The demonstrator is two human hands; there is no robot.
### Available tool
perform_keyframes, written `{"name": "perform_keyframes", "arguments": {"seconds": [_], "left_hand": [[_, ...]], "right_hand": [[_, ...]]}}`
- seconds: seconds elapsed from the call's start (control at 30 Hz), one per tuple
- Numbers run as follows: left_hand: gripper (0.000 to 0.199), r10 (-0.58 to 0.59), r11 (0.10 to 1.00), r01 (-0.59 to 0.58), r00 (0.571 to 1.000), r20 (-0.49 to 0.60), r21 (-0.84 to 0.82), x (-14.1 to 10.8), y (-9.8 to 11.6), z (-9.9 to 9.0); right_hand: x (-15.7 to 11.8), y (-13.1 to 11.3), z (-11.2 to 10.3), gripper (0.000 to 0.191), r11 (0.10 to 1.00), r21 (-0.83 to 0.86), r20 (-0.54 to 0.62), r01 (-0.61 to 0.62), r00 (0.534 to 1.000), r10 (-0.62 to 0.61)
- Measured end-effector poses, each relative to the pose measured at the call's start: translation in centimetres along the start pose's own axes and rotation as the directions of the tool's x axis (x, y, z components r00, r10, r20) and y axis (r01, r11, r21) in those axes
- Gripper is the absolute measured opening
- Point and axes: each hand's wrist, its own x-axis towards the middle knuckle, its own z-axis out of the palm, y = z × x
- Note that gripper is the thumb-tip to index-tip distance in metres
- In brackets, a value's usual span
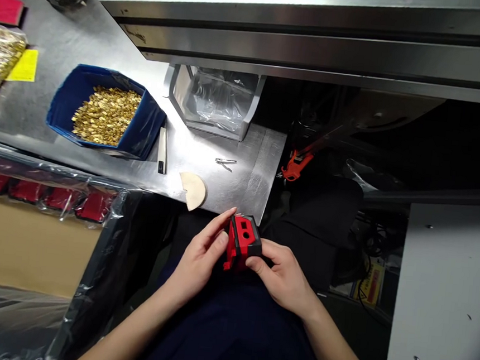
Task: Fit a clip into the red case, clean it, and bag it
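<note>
Between my two hands, over my lap, is a red and black plastic case [245, 232] with a square and a round hole in its upper face. My right hand [279, 267] grips its right side, thumb in front and fingers behind. On the other side, my left hand [205, 251] holds the left edge, where a red flap or lid stands slightly apart from the body. Just beyond, on the metal bench, lie a beige half-round piece [194, 191], nail clippers [225, 163] and a white-handled cutter [162, 151].
A blue bin [152, 125] of small gold-coloured parts and a grey bin [244, 129] with clear plastic bags stand on the bench [261, 170]. Left is a plastic-lined box [104, 235] with wrapped red pieces. An orange air gun [295, 165] hangs right, near a white panel [444, 293].
</note>
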Motion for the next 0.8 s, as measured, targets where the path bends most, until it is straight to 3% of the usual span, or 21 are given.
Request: {"name": "perform_keyframes", "arguments": {"seconds": [0.17,0.33,0.43,0.5,0.57,0.63,0.73,0.8], "left_hand": [[0.046,0.105,0.993,-0.097,0.988,0.110,-0.073,0.0,0.8,-0.3],[0.039,0.189,0.981,-0.194,0.966,0.176,0.011,0.0,1.6,0.6],[0.023,0.069,0.998,-0.068,0.994,0.082,-0.015,0.4,1.9,2.0],[0.024,-0.066,0.994,0.064,0.998,-0.014,-0.094,0.9,1.7,2.8],[0.034,-0.179,0.971,0.168,0.983,-0.049,-0.172,1.5,1.5,3.2],[0.045,-0.207,0.961,0.203,0.978,-0.001,-0.187,1.8,1.4,3.0],[0.055,-0.084,0.994,0.094,0.981,0.174,-0.047,1.3,1.5,2.1],[0.091,0.003,0.994,-0.033,0.959,0.283,0.103,0.7,1.6,1.4]], "right_hand": [[0.1,-3.1,-1.2,0.017,0.999,-0.025,0.027,0.023,0.999,-0.022],[-0.2,-3.6,-1.0,0.016,0.994,-0.104,0.014,-0.042,0.999,0.044],[-0.4,-3.4,-0.4,0.021,0.984,-0.152,-0.010,-0.092,0.996,0.091],[-0.5,-3.0,0.2,0.025,0.979,-0.138,-0.014,-0.152,0.988,0.152],[-0.6,-2.4,0.8,0.026,0.972,-0.036,-0.011,-0.230,0.973,0.230],[-0.6,-1.7,1.3,0.029,0.947,0.143,-0.037,-0.287,0.955,0.295],[-0.5,-0.6,1.3,0.032,0.847,0.459,-0.131,-0.268,0.923,0.363],[-0.4,-0.1,0.7,0.030,0.726,0.649,-0.148,-0.227,0.898,0.413]]}}
